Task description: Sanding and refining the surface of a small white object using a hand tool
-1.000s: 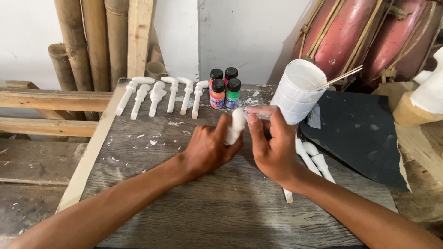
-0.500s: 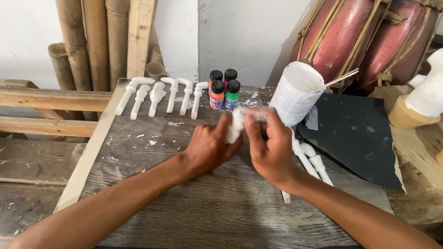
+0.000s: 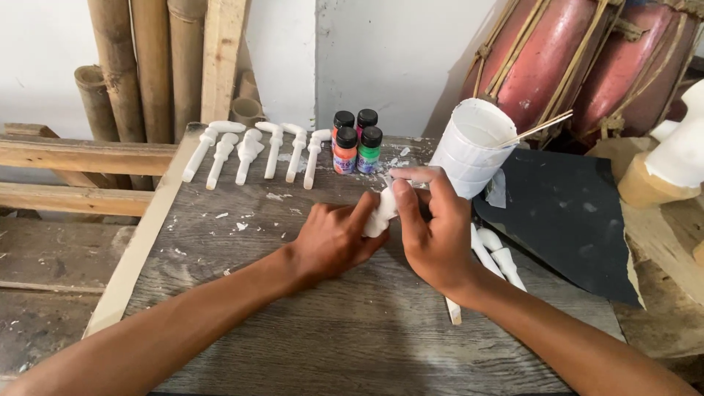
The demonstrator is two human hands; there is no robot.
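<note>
My left hand (image 3: 334, 238) and my right hand (image 3: 433, 231) meet over the grey wooden table (image 3: 293, 345), both gripping one small white piece (image 3: 380, 214). My left thumb and fingers hold its lower end. My right fingers close over its upper end, which they mostly hide. A row of several white hammer-shaped pieces (image 3: 253, 150) lies at the table's far edge. Several small paint bottles (image 3: 356, 143) with black caps stand behind my hands. More white pieces (image 3: 499, 257) lie under my right wrist.
A white cup (image 3: 469, 150) with a thin stick in it stands right of the bottles. A dark sheet (image 3: 565, 216) lies at the right. Bamboo poles (image 3: 139, 73) and wooden planks (image 3: 81, 158) stand at the left. Red drums (image 3: 587, 62) lean behind.
The hands stay together on the white piece; my right fingers have shifted slightly over its upper end. The view has tipped a little.
</note>
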